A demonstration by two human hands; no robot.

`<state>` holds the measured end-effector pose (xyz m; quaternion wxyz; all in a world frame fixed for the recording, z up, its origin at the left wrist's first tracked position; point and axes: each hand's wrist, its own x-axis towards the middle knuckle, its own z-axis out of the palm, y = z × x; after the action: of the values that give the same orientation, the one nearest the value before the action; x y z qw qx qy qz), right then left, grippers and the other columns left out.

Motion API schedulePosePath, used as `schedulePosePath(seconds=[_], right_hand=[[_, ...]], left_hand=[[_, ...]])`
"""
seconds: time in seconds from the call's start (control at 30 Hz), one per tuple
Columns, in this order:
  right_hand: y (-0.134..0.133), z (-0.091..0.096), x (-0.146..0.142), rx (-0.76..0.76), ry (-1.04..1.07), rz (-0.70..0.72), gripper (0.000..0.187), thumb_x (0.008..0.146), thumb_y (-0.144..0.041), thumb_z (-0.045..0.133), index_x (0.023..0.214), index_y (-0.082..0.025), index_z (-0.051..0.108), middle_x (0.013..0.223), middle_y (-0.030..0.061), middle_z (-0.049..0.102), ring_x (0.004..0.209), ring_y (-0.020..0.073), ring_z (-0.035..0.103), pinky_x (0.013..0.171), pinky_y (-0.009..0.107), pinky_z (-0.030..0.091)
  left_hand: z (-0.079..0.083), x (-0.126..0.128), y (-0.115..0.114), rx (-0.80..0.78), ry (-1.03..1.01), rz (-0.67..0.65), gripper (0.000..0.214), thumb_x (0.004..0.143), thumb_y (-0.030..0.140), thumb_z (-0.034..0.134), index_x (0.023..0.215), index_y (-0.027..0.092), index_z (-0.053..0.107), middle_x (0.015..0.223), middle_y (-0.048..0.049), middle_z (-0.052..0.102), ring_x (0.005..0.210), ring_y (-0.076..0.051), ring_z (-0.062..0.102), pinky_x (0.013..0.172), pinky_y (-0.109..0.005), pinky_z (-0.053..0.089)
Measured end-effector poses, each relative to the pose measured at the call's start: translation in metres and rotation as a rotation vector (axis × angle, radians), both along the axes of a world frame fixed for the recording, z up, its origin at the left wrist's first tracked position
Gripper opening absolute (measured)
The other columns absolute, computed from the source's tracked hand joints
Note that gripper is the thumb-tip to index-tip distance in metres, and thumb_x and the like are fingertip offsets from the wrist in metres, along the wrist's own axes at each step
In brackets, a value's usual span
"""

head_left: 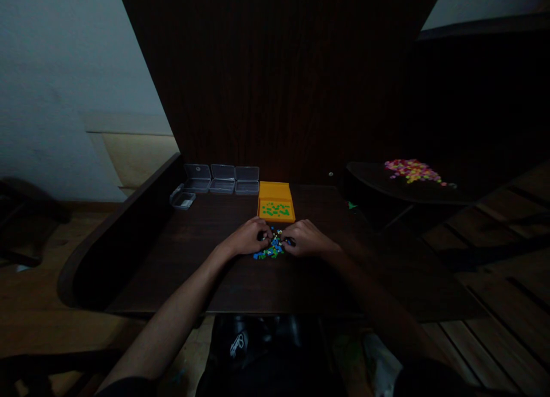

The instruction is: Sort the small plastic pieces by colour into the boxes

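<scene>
A small pile of blue, green, white and yellow pieces (275, 248) lies on the dark wooden table. My left hand (250, 236) is at the pile's left side, its fingers curled and closed at their tips. From the right, my right hand (306, 238) reaches the pile with thumb and fingers pinched together. What either hand grips is too small to make out. Just beyond the hands stands a yellow box (276, 219) with its lid raised. Scattered green pieces (275, 208) lie inside it.
Clear plastic boxes (222, 186) with raised lids stand at the back left, with another small clear case (184, 200) in front. Pink, red and yellow pieces (413, 171) are heaped on a dark surface to the right. A raised side panel (124, 225) bounds the table's left.
</scene>
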<state>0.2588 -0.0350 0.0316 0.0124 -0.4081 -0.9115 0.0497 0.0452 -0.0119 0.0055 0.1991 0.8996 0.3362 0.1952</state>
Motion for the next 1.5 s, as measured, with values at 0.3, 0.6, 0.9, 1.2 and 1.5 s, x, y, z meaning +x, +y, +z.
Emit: schedulePosePath(seconds=[0.3, 0.6, 0.9, 1.2, 1.5], right_hand=[[0.0011, -0.0031, -0.0018, 0.008, -0.039, -0.093, 0.022, 0.083, -0.031, 0.054, 0.090, -0.020, 0.072, 0.089, 0.0073, 0.074, 0.076, 0.0184, 0.063, 0.063, 0.027, 0.031], [0.0023, -0.0033, -0.0019, 0.019, -0.070, -0.090, 0.024, 0.086, -0.032, 0.052, 0.089, -0.020, 0.072, 0.088, 0.0079, 0.074, 0.076, 0.0194, 0.065, 0.063, 0.027, 0.032], [-0.0005, 0.0008, -0.0037, 0.025, -0.131, -0.114, 0.024, 0.088, -0.033, 0.048, 0.092, -0.019, 0.068, 0.092, 0.0080, 0.074, 0.082, 0.0205, 0.065, 0.066, 0.027, 0.033], [-0.0016, 0.0052, -0.0048, -0.008, -0.123, -0.098, 0.023, 0.088, -0.032, 0.049, 0.092, -0.019, 0.067, 0.094, 0.0081, 0.073, 0.079, 0.0190, 0.065, 0.063, 0.027, 0.031], [-0.0004, 0.0002, -0.0039, 0.001, -0.047, -0.043, 0.023, 0.088, -0.026, 0.048, 0.083, -0.018, 0.069, 0.086, 0.0070, 0.073, 0.072, 0.0161, 0.062, 0.060, 0.026, 0.028]], left_hand=[[-0.0004, -0.0001, -0.0001, 0.001, 0.002, 0.011, 0.014, 0.074, 0.010, 0.058, 0.078, 0.018, 0.069, 0.081, -0.0026, 0.067, 0.081, -0.017, 0.059, 0.081, -0.027, 0.044], [-0.0011, -0.0006, 0.0000, 0.005, 0.001, 0.009, 0.013, 0.075, 0.012, 0.058, 0.080, 0.018, 0.069, 0.081, -0.0030, 0.067, 0.081, -0.017, 0.059, 0.081, -0.028, 0.045], [-0.0004, 0.0003, 0.0001, 0.005, -0.003, 0.004, 0.013, 0.076, 0.012, 0.057, 0.078, 0.018, 0.068, 0.079, -0.0019, 0.066, 0.079, -0.016, 0.058, 0.083, -0.028, 0.044], [-0.0004, 0.0007, 0.0002, -0.009, 0.004, 0.001, 0.014, 0.076, 0.010, 0.057, 0.079, 0.017, 0.068, 0.081, -0.0026, 0.067, 0.081, -0.016, 0.059, 0.082, -0.027, 0.044], [0.0016, 0.0005, -0.0010, -0.011, -0.008, 0.002, 0.014, 0.076, 0.009, 0.057, 0.078, 0.018, 0.069, 0.080, -0.0026, 0.067, 0.082, -0.016, 0.060, 0.082, -0.026, 0.044]])
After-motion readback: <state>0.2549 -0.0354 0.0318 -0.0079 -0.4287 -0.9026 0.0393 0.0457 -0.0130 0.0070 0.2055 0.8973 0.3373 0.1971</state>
